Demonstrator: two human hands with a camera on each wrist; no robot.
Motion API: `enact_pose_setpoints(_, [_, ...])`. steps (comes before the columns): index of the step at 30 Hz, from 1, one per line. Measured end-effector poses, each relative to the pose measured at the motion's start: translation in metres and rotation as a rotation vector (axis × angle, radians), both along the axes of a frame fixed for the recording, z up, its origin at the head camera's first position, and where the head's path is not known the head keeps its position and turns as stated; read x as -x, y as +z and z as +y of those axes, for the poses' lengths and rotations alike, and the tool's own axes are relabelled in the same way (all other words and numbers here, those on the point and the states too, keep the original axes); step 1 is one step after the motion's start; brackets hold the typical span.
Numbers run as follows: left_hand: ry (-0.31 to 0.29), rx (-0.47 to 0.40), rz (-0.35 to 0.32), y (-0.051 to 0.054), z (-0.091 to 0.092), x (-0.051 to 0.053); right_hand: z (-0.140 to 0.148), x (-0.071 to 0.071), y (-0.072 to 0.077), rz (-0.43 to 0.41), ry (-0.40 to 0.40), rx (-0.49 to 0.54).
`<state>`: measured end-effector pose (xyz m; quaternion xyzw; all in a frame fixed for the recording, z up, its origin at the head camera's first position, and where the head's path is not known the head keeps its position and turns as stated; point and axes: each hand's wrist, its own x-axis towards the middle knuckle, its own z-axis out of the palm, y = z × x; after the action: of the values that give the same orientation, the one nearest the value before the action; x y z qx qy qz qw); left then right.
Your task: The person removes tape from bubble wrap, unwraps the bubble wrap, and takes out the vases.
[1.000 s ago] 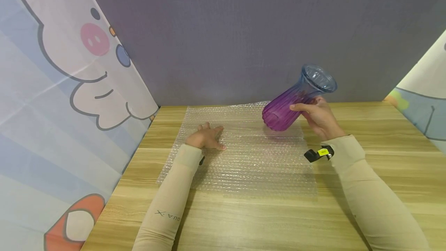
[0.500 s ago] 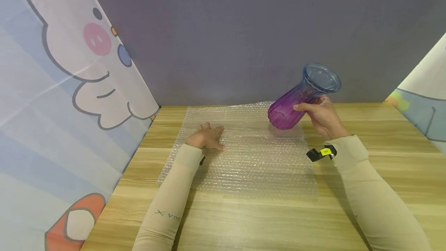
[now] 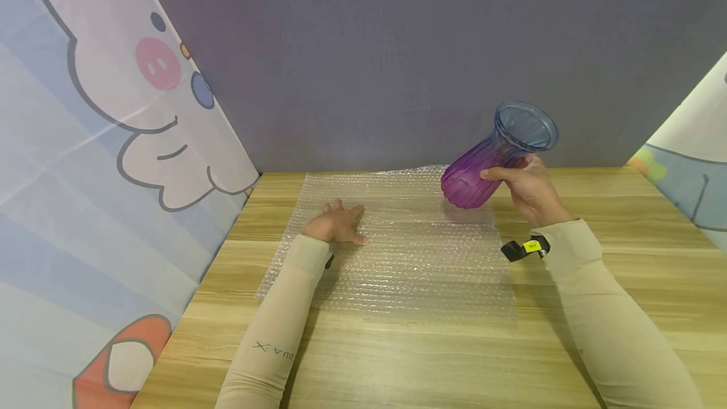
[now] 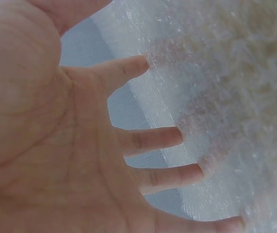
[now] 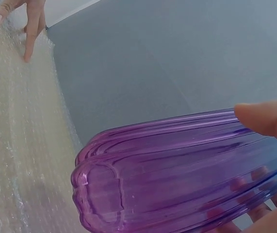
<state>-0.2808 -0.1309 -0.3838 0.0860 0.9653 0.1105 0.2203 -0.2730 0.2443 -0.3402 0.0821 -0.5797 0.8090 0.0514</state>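
Observation:
A ribbed glass vase, purple at the base and blue toward its flared rim, is tilted in the air over the right back part of the bubble wrap. My right hand grips it near the neck, thumb across the front and fingers behind, seen through the glass in the right wrist view. The sheet of bubble wrap lies spread flat on the table. On its left part rests my left hand, fingers spread and straight; in the left wrist view the fingertips touch the bubble wrap.
The wood-grain table ends at a plain grey wall at the back. A cartoon-printed curtain hangs along the left side, and another printed panel stands at the right. A black strap sticks out at my right wrist.
My right hand has carried the vase slightly to the right, and the vase's base has risen a little. The left hand and the bubble wrap stay in place.

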Motion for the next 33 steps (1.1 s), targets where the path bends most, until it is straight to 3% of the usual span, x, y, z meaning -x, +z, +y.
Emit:
enact_pose_setpoints(17, [-0.005, 0.000, 0.001, -0.001, 0.001, 0.001, 0.005, -0.001, 0.002, -0.015, -0.053, -0.050])
enact_pose_setpoints(33, [0.005, -0.008, -0.006, 0.000, 0.000, 0.000, 0.011, -0.001, 0.003, -0.008, -0.092, -0.028])
